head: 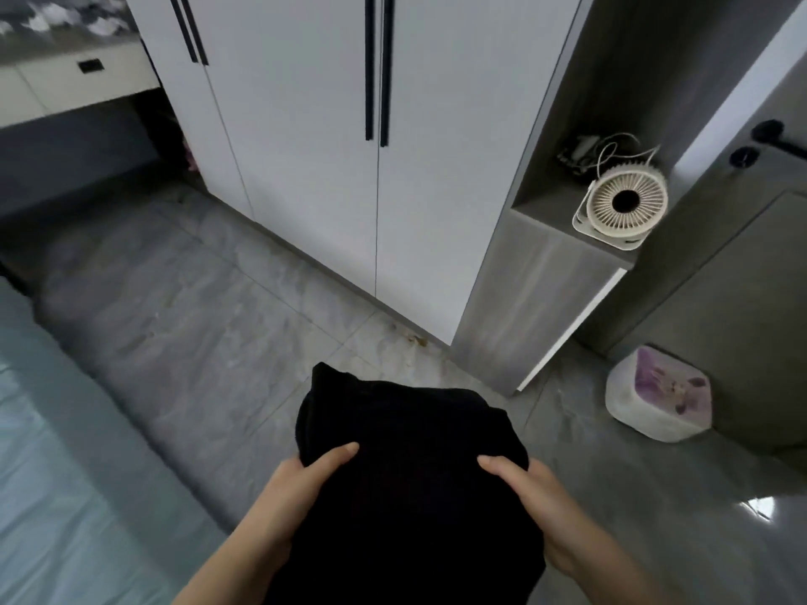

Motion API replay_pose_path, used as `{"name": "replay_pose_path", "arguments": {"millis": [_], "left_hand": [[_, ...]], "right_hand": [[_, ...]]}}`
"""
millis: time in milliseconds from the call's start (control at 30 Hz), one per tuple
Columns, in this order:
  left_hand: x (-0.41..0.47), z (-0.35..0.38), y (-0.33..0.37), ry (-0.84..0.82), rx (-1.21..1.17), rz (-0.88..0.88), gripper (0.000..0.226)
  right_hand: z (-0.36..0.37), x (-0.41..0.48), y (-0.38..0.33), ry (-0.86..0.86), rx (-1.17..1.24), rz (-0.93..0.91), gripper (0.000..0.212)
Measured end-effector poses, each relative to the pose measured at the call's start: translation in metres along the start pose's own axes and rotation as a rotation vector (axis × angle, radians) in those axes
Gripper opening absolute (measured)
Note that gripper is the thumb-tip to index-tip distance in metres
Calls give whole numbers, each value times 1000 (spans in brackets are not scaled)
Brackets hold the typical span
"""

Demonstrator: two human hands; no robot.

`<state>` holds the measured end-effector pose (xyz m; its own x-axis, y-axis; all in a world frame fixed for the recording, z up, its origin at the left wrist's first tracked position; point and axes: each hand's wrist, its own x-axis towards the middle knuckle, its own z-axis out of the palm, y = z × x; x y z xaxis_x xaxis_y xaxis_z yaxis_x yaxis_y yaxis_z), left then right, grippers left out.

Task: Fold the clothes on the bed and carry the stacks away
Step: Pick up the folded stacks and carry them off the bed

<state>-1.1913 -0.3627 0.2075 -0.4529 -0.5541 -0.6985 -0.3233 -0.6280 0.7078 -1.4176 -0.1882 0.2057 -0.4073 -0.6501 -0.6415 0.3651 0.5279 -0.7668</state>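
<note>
Black folded stack is sagging, soft; left hand and right hand are clamping its sides, best supported underneath.

Open floor lies ahead between the bed at left and the shut wardrobe; the bin and fan crowd the right.

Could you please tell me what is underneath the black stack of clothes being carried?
The left hand and right hand hold the black stack, thumbs on top; their other fingers are hidden beneath it. Grey floor lies below.
</note>
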Motion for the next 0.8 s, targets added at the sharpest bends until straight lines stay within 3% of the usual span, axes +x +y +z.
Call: {"name": "replay_pose_path", "arguments": {"millis": [300,567,800], "left_hand": [[83,-58,95,186,-193,70,50],[144,-113,153,474,-470,113,62],[167,-157,186,685,-729,115,48]], "right_hand": [[68,148,-131,-219,-170,-41,12],[161,292,-249,-548,-420,-50,33],[275,380,-321,-811,-644,-3,26]]}}
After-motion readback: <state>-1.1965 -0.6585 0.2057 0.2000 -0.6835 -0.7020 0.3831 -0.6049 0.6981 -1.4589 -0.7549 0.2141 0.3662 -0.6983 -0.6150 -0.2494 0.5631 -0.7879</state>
